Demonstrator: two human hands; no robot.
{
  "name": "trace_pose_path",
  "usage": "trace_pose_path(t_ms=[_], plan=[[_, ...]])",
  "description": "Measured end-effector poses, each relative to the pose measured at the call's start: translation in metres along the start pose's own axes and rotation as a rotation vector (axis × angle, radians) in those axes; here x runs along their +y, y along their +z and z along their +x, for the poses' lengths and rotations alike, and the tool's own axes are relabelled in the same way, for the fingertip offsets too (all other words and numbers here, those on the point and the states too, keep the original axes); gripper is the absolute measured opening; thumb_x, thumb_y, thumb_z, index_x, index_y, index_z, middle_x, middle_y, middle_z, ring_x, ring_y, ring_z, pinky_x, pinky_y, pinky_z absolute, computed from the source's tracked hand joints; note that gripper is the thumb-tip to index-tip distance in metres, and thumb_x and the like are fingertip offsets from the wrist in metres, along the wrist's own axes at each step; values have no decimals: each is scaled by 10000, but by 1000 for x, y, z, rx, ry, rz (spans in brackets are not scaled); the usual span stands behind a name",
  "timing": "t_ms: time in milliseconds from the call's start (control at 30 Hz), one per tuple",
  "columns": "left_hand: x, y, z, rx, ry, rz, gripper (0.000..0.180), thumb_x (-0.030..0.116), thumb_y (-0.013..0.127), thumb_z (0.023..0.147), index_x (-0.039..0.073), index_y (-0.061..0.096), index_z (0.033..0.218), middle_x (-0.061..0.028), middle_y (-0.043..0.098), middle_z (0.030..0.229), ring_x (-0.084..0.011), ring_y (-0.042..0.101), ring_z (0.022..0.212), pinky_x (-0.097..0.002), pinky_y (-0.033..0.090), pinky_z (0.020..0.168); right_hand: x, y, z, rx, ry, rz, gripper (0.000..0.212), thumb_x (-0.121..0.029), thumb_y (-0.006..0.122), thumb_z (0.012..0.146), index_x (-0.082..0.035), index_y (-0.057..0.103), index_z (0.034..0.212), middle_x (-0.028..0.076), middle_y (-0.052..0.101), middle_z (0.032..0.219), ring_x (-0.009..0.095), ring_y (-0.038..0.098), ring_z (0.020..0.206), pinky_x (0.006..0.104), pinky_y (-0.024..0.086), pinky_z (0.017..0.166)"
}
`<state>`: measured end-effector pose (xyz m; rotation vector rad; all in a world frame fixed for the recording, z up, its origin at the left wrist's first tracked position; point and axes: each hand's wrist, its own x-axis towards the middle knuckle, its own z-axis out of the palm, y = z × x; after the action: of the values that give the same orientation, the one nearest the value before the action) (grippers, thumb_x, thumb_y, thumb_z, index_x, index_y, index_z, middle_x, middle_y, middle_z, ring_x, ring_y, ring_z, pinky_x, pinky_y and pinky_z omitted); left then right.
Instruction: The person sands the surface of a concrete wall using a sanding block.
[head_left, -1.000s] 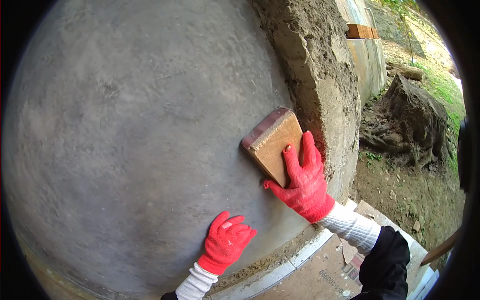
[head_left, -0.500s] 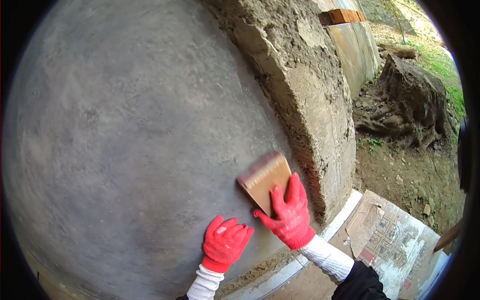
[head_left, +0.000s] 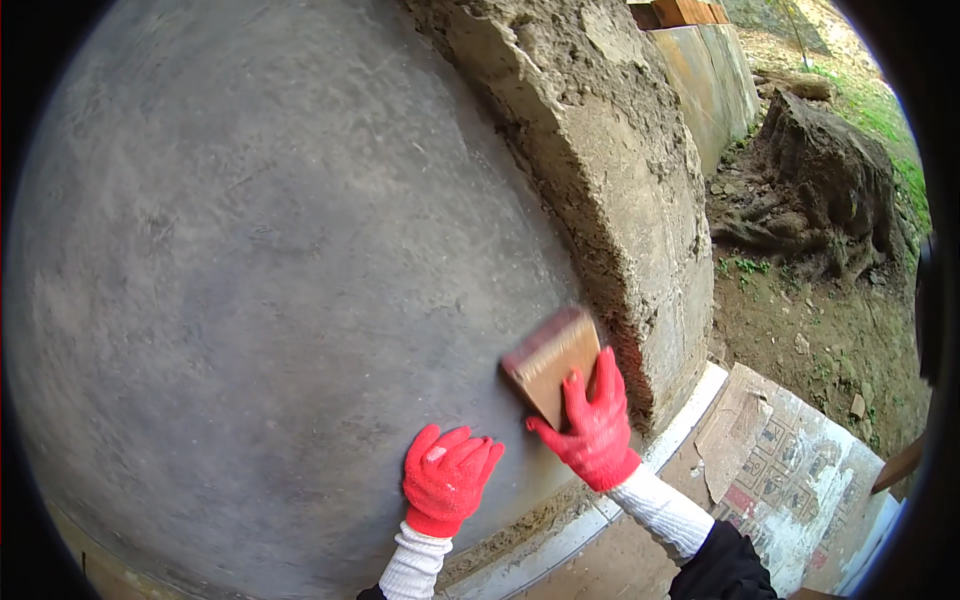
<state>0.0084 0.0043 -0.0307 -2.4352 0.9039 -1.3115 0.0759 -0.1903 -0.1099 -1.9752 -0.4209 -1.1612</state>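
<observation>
Beside the rough concrete ridge (head_left: 640,190), right hand (head_left: 594,432) grips a maroon-edged wooden block (head_left: 556,375); drifting right could snag it! Left hand (head_left: 446,480), loosely curled, looks empty.

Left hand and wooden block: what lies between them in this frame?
In the head view, only bare grey surface shows between the left hand and the wooden block, which the right hand grips.

Free path: grey wall (head_left: 270,240), above & L of my L hand (head_left: 446,478); rough conc. ridge (head_left: 640,190) bars my R hand (head_left: 592,432) rightward.
</observation>
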Motion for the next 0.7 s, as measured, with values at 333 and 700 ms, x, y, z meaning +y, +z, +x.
trace_pose_path(t_ms=[333,700], plan=[[7,4,2,72,-61,-47,357,133,879,657,180,651,928,48,657,905,-194,625,965,-476,441,959,34,18,-100,-59,64,5,829,-396,920,546,-99,543,1221,364,374,1379,542,501,1141,574,480,893],[-1,0,1,19,-5,29,321,133,876,673,175,653,900,39,656,909,-193,621,948,-461,457,919,-20,-3,18,100,22,92,744,-347,901,582,-105,567,1201,337,456,1318,514,517,1142,558,471,896]])
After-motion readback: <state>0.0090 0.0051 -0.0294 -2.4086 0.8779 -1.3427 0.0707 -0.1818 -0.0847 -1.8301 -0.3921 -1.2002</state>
